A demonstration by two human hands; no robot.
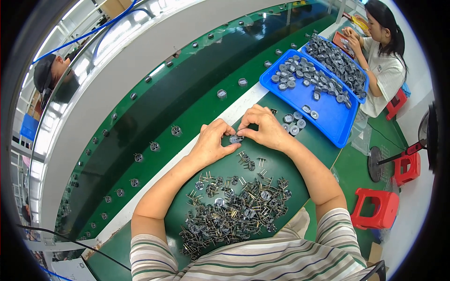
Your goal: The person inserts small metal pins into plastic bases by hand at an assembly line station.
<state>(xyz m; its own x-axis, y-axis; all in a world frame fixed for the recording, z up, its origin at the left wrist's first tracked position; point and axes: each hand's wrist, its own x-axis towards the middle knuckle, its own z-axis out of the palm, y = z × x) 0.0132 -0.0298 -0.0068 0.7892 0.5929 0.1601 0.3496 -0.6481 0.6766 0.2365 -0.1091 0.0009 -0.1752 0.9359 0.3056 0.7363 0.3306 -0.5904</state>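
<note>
My left hand [213, 142] and my right hand [263, 129] meet above the green worktable [300, 161]. Both are closed, thumbs and fingertips pinching a small grey plug part [236, 139] between them; its lower side is partly hidden. Nearer to me lies a heap of dark plug inserts with brass pins [243, 206], jumbled together. A few loose inserts [247, 161] rest between that heap and my hands. Just right of my right hand, several round grey plug housings [294, 122] lie on the table.
A blue tray [336, 132] with grey housings stands at the right, beside a fuller one [363, 99]. Beyond the table's white edge runs a green conveyor [197, 114] with spaced-out parts. A co-worker [382, 56] sits at the far right, near red stools [375, 208] and a fan [375, 164].
</note>
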